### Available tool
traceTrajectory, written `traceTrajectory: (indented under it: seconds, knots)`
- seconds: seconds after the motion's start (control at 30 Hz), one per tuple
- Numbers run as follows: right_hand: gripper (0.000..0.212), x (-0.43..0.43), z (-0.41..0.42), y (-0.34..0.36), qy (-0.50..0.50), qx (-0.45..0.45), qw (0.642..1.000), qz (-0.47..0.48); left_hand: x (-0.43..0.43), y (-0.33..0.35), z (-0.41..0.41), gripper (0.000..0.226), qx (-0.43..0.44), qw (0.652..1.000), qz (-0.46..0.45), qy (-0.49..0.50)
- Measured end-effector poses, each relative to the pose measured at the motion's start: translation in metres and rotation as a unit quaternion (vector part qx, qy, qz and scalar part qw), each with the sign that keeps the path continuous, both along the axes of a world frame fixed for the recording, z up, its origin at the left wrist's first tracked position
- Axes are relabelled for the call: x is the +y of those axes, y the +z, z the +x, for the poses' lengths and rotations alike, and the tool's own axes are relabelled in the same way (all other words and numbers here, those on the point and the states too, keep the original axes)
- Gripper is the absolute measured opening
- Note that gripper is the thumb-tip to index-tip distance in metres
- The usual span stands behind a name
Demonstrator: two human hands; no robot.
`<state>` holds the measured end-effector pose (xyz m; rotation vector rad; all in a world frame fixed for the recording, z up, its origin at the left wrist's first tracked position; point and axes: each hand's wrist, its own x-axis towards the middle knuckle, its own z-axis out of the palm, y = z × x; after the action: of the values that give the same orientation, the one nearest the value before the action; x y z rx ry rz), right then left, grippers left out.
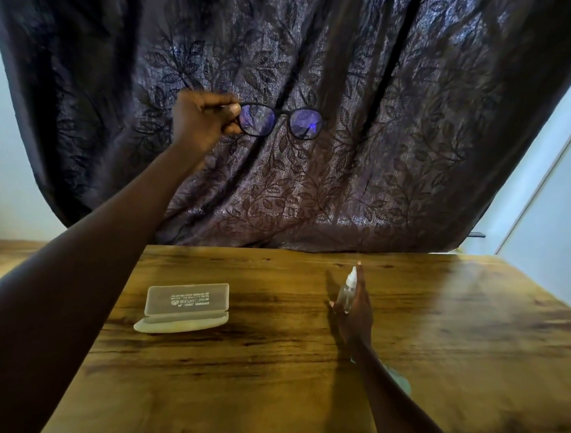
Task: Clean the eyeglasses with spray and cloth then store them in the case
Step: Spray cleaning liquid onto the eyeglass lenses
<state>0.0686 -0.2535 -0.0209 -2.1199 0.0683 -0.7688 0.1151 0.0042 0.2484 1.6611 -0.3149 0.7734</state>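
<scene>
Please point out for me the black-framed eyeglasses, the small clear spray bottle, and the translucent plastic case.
Black-framed eyeglasses (282, 112): head view, on the bridge between the lenses.
Small clear plastic spray bottle (345, 294): head view, on the bottle body.
Translucent plastic eyeglasses case (186, 299): head view, on the raised open lid.

Your left hand (203, 119) raised, pinching the eyeglasses (281, 121) by one end before a dark leaf-patterned curtain (376, 174), your right hand (355, 311) wrapped around the spray bottle (347, 291) over the wooden table (467, 336), translucent case (184, 306) lying open near it
</scene>
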Motion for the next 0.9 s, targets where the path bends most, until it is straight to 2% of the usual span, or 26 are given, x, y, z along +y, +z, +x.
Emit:
traceTrajectory:
  seconds: [0.1, 0.17, 0.23, 0.3, 0.5, 0.7, 0.9]
  knots:
    - [0.061, 0.000, -0.004, 0.003, 0.010, -0.015, 1.000, 0.006, 0.003, 0.000, 0.003, 0.024, -0.004, 1.000, 0.000, 0.005]
    - [0.077, 0.002, -0.004, 0.004, 0.028, -0.020, 0.999, 0.025, 0.004, 0.000, 0.004, 0.023, -0.004, 1.000, 0.004, 0.008]
    - [0.067, 0.005, -0.003, 0.011, 0.028, -0.013, 0.999, 0.030, 0.006, 0.000, 0.005, 0.023, -0.003, 1.000, 0.003, 0.013]
    - [0.076, 0.014, 0.002, 0.025, 0.033, -0.022, 0.998, 0.044, 0.007, 0.001, 0.005, 0.022, -0.003, 1.000, 0.000, 0.018]
    - [0.094, 0.067, 0.022, 0.101, 0.147, -0.132, 0.980, 0.016, 0.006, 0.003, 0.006, 0.023, 0.004, 1.000, -0.015, 0.015]
    - [0.088, 0.123, 0.011, 0.186, 0.189, -0.232, 0.952, -0.061, 0.007, 0.002, 0.004, 0.023, -0.015, 1.000, -0.016, 0.016]
    - [0.086, 0.137, 0.005, 0.221, 0.177, -0.194, 0.960, -0.095, 0.008, -0.004, 0.003, 0.022, -0.014, 0.999, -0.023, 0.019]
